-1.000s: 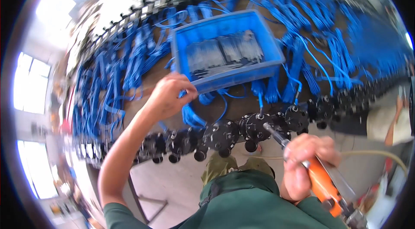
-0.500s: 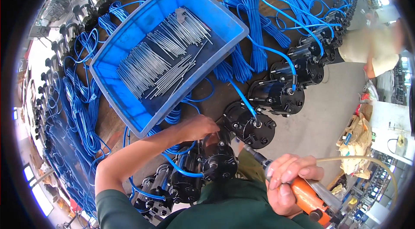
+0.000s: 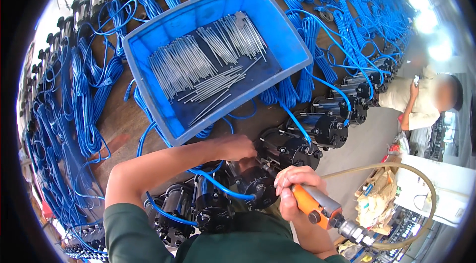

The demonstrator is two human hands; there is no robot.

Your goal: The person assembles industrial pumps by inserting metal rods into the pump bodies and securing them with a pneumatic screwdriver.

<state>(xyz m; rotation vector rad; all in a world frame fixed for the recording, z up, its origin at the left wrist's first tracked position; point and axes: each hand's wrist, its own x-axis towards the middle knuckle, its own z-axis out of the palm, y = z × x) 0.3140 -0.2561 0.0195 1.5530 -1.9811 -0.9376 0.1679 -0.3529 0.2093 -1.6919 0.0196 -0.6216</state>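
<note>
My left hand [image 3: 240, 148] reaches across to the far end of a black cylindrical housing [image 3: 261, 187], fingers curled in. What those fingers grip, if anything, is hidden. In my right hand [image 3: 297, 183] is an orange and grey air screwdriver [image 3: 313, 204], fingers wrapped round its body. Its dark nose points at the near end of the housing, close to the rim; whether it touches I cannot tell. A blue cable [image 3: 223, 189] arches over to the same housing. Beyond my left forearm stands a blue plastic bin [image 3: 280, 47] holding many long metal bolts [image 3: 182, 67].
More black housings [image 3: 329, 131] line the table's edge on both sides. Bundled blue cables [image 3: 84, 109] cover much of the brown table [image 3: 124, 129]. A tan air hose [image 3: 430, 188] loops at the right. Another person [image 3: 424, 101] is at the far right, beside the row.
The air screwdriver has moved left, bringing its nose from beside the housing to its end. My left hand stays at the far end. The whole view has shifted.
</note>
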